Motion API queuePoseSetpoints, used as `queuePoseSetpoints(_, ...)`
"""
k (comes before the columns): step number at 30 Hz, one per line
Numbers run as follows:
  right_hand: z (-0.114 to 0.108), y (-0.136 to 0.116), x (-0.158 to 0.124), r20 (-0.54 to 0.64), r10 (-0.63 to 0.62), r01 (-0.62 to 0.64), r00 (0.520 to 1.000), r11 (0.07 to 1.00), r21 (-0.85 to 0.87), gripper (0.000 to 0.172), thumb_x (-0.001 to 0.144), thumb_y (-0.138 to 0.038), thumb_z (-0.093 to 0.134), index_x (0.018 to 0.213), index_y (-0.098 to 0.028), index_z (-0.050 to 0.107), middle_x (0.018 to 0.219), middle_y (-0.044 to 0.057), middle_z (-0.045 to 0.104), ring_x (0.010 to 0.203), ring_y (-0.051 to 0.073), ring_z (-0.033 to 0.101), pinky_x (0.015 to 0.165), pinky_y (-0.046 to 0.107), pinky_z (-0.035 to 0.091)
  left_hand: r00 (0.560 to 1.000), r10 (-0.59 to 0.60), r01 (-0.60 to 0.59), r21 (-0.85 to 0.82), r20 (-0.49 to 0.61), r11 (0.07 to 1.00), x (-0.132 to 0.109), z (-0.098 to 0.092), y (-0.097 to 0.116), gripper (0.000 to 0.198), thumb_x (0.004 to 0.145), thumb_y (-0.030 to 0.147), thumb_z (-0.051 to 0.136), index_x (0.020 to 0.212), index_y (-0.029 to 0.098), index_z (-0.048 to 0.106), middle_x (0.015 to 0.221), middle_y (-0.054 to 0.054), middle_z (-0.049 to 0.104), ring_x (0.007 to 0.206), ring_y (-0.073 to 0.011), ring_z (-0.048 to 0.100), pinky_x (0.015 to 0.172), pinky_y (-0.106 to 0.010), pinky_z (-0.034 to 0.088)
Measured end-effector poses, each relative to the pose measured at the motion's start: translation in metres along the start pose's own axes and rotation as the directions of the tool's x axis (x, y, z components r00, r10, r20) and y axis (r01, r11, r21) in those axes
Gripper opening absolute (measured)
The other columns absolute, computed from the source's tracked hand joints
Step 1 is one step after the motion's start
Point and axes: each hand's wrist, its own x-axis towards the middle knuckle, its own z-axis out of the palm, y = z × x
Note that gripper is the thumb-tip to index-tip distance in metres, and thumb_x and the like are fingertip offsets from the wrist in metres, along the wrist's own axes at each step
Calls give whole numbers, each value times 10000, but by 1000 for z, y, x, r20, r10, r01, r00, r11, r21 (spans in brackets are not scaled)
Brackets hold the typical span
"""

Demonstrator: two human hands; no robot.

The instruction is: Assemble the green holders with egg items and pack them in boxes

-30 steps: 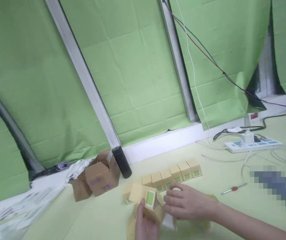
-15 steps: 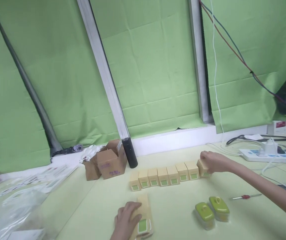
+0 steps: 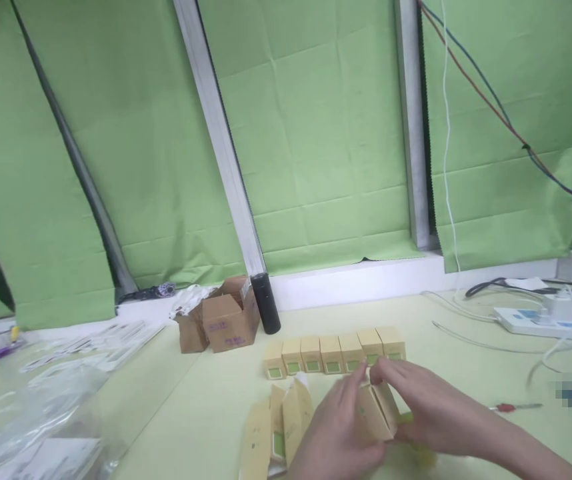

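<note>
Both hands meet low in the middle of the view on a small tan carton (image 3: 375, 413). My left hand (image 3: 339, 433) has its fingers against the carton's left side. My right hand (image 3: 423, 403) wraps it from the right, fingers curled over the top. Just behind stands a row of several tan boxes with green labels (image 3: 333, 355) on the pale green table (image 3: 466, 373). Flat folded cartons (image 3: 279, 427) lie to the left of my left hand. Something yellow-green shows under my right hand, mostly hidden.
A brown cardboard box (image 3: 223, 323) and a black cylinder (image 3: 269, 303) stand at the back. Clear plastic bags (image 3: 41, 407) cover the left. A power strip (image 3: 549, 320) with cables and a red-handled screwdriver (image 3: 513, 407) lie to the right. Green curtains hang behind.
My right hand has come back from the right end of the row to the near middle. Both hands now hold a carton; the left left the flat cartons. The green-lidded containers are covered.
</note>
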Motion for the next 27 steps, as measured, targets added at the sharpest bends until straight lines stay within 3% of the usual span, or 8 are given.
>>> queuePoseSetpoints(3, 12, 1, 0, -139, -8, -11, 990, 990, -139, 290, 685, -94, 658, 870, -230, 480, 839, 15, 596, 728, 206, 575, 596, 293, 443, 993, 32, -36, -33, -113, 999, 2, 4, -12, 506, 636, 121, 689, 1132, 216, 659, 1191, -129, 619, 1180, -348, 488, 1082, -465, 258)
queuePoseSetpoints(6, 10, 0, -2, -94, -41, 30, 995, 993, -113, 264, 714, -225, 713, 757, -231, 452, 739, -17, 564, 631, 178, 561, 543, 273, 438, 953, 122, -116, 41, -277, 992, 6, 1, -42, 404, 593, 49, 649, 954, 226, 690, 1048, -97, 636, 1081, -317, 529, 1001, -424, 355)
queuePoseSetpoints(10, 9, -5, -3, -25, -82, 81, 996, 996, -46, 141, 908, -215, 490, 1020, -276, 548, 1031, 21, 594, 561, 109, 598, 523, 247, 469, 917, 196, -185, 65, -348, 981, 9, 10, -77, 365, 551, 8, 628, 859, 204, 623, 978, -105, 633, 912, -286, 584, 830, -378, 437)
queuePoseSetpoints(13, 24, -4, -1, -38, -185, 170, 982, 951, -259, 187, 825, -131, 565, 949, -251, 637, 1163, 83, 584, 676, 182, 642, 585, 326, 507, 909, 212, -238, -29, -360, 971, 7, 23, -86, 320, 535, -17, 620, 754, 215, 612, 996, -142, 664, 936, -308, 603, 873, -391, 415)
queuePoseSetpoints(16, 38, 2, 2, -128, -197, 165, 972, 961, -222, 153, 752, -56, 606, 806, -186, 666, 1151, 120, 614, 931, 273, 631, 751, 411, 524, 912, 216, -277, -136, -348, 951, 4, 30, -83, 331, 512, -39, 615, 714, 222, 622, 1035, -152, 672, 1055, -330, 577, 996, -401, 349)
queuePoseSetpoints(19, 36, 13, 7, -182, -3, 28, 983, 991, 132, 102, 833, -172, 578, 750, -191, 635, 1229, 97, 577, 1135, 272, 552, 873, 424, 504, 914, 142, -211, -145, -381, 967, 2, 23, -76, 405, 543, 21, 681, 905, 196, 638, 1071, -144, 650, 1066, -327, 565, 1024, -428, 328)
queuePoseSetpoints(22, 25, 30, 13, -179, 291, -188, 940, 878, 440, 198, 918, -291, 430, 762, -205, 516, 1238, 110, 571, 1082, 225, 597, 832, 381, 531, 889, 21, -68, -86, -457, 994, 4, 6, -68, 487, 561, 93, 735, 1005, 199, 567, 1027, -123, 645, 1021, -319, 577, 1001, -446, 339)
queuePoseSetpoints(27, 25, 51, 14, -138, 369, -291, 919, 872, 394, 149, 858, -206, 416, 711, -227, 416, 880, 53, 676, 805, 198, 649, 693, 336, 532, 860, -156, -28, -349, -486, 937, 10, -10, -62, 661, 653, 242, 736, 1173, 249, 326, 984, -100, 676, 910, -259, 651, 832, -370, 469)
